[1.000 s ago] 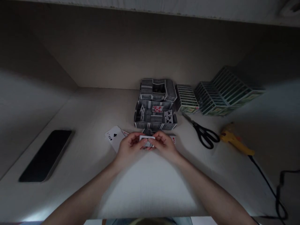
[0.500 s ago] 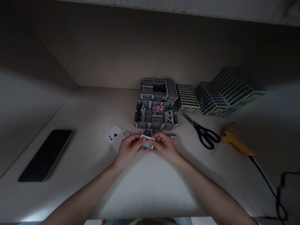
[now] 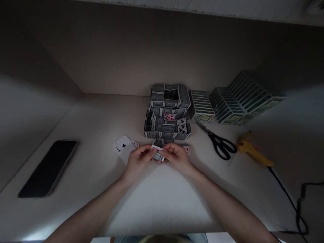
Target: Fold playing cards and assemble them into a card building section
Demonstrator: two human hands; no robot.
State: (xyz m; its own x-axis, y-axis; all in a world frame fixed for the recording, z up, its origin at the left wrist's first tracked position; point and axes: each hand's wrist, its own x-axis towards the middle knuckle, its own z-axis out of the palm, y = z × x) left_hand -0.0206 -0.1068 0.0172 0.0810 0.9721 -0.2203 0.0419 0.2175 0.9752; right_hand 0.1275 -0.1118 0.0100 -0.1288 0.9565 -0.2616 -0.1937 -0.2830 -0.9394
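Note:
A playing card (image 3: 158, 155) with a patterned back faces up between my two hands. My left hand (image 3: 138, 159) pinches its left side, thumb on top and fingers underneath. On the other side my right hand (image 3: 177, 157) grips it the same way. Whether it is one card or several pressed together I cannot tell. Loose playing cards (image 3: 124, 147), a two of clubs on top, lie beside my left hand. Partly covered by my right hand is a red two (image 3: 187, 150). Just beyond my fingers stands an open box made of cards (image 3: 167, 135).
Behind the open box is another card-built box (image 3: 158, 96) with an opening. Stacked card packs (image 3: 202, 106) and larger stacks (image 3: 249, 96) stand at the back right. Scissors (image 3: 220, 145) and a yellow glue gun (image 3: 255, 153) with a cord lie right; a phone (image 3: 48, 168) lies left.
Both hands keep their grip on the card, which looks slightly more tilted. The whole view has shifted a little; nothing else has visibly moved.

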